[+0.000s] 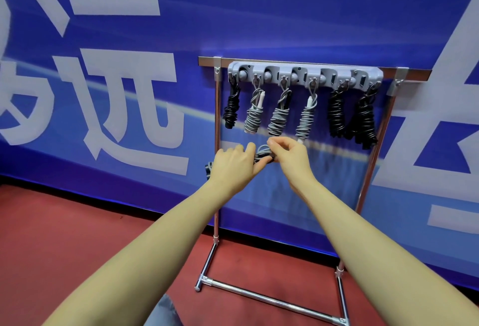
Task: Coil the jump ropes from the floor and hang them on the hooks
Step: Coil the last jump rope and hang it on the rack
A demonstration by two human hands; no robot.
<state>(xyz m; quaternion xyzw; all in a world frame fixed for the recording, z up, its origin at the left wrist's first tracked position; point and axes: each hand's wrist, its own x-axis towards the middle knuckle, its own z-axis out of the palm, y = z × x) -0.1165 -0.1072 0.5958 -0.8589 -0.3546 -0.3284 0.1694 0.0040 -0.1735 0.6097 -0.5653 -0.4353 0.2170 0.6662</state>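
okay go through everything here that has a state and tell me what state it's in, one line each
Grey jump rope: partly coiled, held by both hands, not yet hung.
Left hand: grips the bundle.
Right hand: pinches a rope loop.
Hook rack: six coiled ropes hanging.
Three black ropes: coiled, hung.
Three grey ropes: coiled, hung.

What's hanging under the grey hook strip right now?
Under the hook strip hang six coiled ropes: a black rope leftmost, three grey ropes in the middle, two black ropes at right. The coils hide most handles.
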